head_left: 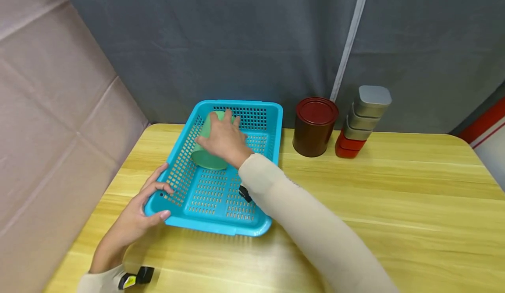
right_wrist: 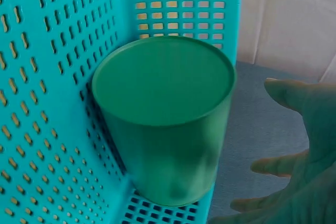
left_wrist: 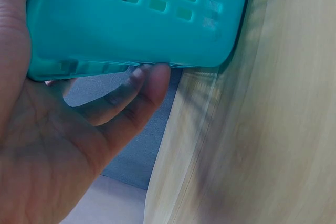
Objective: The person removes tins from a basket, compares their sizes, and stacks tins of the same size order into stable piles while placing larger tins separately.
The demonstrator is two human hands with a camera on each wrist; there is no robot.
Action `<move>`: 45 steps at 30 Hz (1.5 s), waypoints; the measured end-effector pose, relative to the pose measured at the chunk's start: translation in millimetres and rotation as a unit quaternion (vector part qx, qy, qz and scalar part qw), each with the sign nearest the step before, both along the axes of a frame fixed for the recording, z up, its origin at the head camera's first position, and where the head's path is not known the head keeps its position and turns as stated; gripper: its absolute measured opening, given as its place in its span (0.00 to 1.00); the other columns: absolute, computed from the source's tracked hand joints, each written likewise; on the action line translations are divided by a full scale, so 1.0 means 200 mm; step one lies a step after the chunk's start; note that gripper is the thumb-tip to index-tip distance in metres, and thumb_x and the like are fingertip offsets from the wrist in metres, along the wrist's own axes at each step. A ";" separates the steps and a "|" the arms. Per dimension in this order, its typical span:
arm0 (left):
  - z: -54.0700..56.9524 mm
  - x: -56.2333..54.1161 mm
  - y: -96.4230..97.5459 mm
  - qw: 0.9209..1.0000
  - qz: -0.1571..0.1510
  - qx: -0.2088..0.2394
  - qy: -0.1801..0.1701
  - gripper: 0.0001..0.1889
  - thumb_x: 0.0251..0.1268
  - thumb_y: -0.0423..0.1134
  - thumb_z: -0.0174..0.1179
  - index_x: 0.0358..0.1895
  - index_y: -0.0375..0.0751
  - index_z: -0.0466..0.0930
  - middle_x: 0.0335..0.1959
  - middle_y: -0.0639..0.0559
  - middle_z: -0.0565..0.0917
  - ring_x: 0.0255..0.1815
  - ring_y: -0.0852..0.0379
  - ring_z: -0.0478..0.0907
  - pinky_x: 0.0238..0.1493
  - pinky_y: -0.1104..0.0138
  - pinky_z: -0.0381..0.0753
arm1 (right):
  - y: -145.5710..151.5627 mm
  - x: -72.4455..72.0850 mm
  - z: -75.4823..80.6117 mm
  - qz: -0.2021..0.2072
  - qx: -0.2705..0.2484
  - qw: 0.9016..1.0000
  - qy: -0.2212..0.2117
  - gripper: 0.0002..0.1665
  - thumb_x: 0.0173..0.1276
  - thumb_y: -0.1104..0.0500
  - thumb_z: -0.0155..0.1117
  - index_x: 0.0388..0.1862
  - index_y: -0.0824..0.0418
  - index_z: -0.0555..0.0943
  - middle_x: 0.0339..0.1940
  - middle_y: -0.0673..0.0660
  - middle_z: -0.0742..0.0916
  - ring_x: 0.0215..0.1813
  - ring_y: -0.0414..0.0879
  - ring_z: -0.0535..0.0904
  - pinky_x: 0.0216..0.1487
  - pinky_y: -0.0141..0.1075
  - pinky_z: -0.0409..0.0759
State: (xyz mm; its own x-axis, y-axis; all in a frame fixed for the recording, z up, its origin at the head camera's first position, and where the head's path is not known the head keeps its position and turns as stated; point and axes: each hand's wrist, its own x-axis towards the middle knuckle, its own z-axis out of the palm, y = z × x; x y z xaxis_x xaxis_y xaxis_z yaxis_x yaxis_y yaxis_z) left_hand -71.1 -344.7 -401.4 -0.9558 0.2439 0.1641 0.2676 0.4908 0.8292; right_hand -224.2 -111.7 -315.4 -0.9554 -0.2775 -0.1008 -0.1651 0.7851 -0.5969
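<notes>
A light green, tapered cylindrical container [right_wrist: 168, 161] lies on its side in the blue plastic basket [head_left: 225, 228], against the left wall. Its wide round end faces the near side. My right hand [head_left: 225, 140] hovers over the container with fingers spread. In the right wrist view a gap shows between those fingers and the container. My left hand [head_left: 136, 212] grips the basket's near left corner, thumb at the near rim and fingers along the left side. Seen from the left wrist, its fingertips [left_wrist: 157, 85] press against the basket's outer wall.
Right of the basket stands a dark brown tin [head_left: 313, 131] with a red lid. Beside it leans a stack of silver and red boxes [head_left: 360, 122]. Grey cloth [head_left: 236, 43] hangs behind the wooden table [head_left: 394, 205], and pale cloth [head_left: 59, 131] hangs at the left.
</notes>
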 end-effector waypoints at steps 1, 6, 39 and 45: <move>0.00 0.00 0.00 1.000 0.000 0.001 -0.001 0.21 0.56 0.24 0.67 0.53 0.38 0.74 0.89 0.50 0.46 0.85 0.31 0.42 0.65 0.84 0.61 | -0.01 0.00 -0.01 0.000 0.002 1.000 0.000 0.50 0.72 0.36 0.65 0.86 0.45 0.57 0.89 0.62 0.52 0.87 0.67 0.47 0.72 0.71 0.66; 0.00 0.00 0.01 1.000 -0.001 0.005 -0.001 0.21 0.56 0.25 0.68 0.53 0.37 0.74 0.89 0.51 0.46 0.84 0.28 0.41 0.67 0.84 0.59 | -0.05 -0.01 -0.05 -0.002 0.016 1.000 0.012 0.50 0.72 0.36 0.66 0.86 0.46 0.58 0.89 0.63 0.52 0.87 0.68 0.47 0.71 0.71 0.67; -0.03 -0.03 0.03 1.000 -0.006 0.023 0.000 0.21 0.56 0.26 0.68 0.53 0.36 0.74 0.88 0.54 0.47 0.85 0.54 0.48 0.68 0.82 0.60 | -0.19 -0.13 -0.17 -0.076 0.011 0.997 0.008 0.55 0.71 0.38 0.68 0.88 0.40 0.49 0.89 0.64 0.45 0.82 0.79 0.52 0.59 0.73 0.76; -0.02 -0.02 0.01 1.000 -0.004 0.018 0.006 0.20 0.55 0.27 0.68 0.52 0.37 0.75 0.88 0.53 0.48 0.82 0.66 0.50 0.67 0.82 0.61 | -0.21 -0.13 -0.17 -0.085 0.024 0.996 -0.012 0.55 0.70 0.36 0.67 0.88 0.40 0.50 0.90 0.63 0.43 0.82 0.80 0.53 0.56 0.69 0.80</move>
State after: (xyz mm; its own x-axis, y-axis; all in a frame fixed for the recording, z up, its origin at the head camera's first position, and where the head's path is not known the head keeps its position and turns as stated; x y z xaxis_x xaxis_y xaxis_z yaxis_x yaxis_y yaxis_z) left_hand -75.1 -342.0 -405.9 -0.9519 0.2456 0.1832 0.2807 0.4589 0.8430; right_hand -250.3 -154.5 -350.1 -0.9855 -0.1054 -0.1331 -0.0128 0.8280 -0.5606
